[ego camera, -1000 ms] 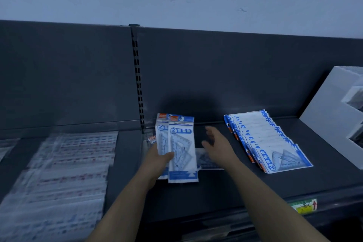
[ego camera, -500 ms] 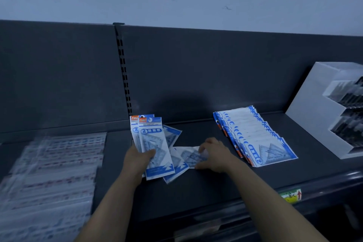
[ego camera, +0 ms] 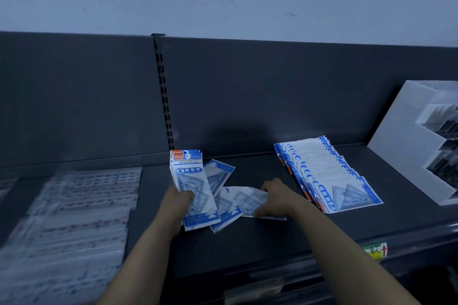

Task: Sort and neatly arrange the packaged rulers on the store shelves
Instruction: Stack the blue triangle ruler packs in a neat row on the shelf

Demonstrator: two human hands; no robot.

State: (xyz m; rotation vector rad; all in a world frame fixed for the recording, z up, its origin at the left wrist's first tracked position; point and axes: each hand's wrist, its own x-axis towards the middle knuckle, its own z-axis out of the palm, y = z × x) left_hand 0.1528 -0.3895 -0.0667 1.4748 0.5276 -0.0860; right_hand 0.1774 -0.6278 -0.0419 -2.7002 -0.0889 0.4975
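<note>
Head view: since half a second ago the right hand (ego camera: 277, 199) has settled onto the loose packet (ego camera: 247, 202) on the shelf (ego camera: 272, 238), fingers curled over its far edge and thumb at its near edge, gripping it. That packet lies crosswise, its long axis left to right. The left hand (ego camera: 177, 203) still clasps the held stack (ego camera: 192, 186) just to its left, long axis running away from the person, orange header toward the back panel.
</note>
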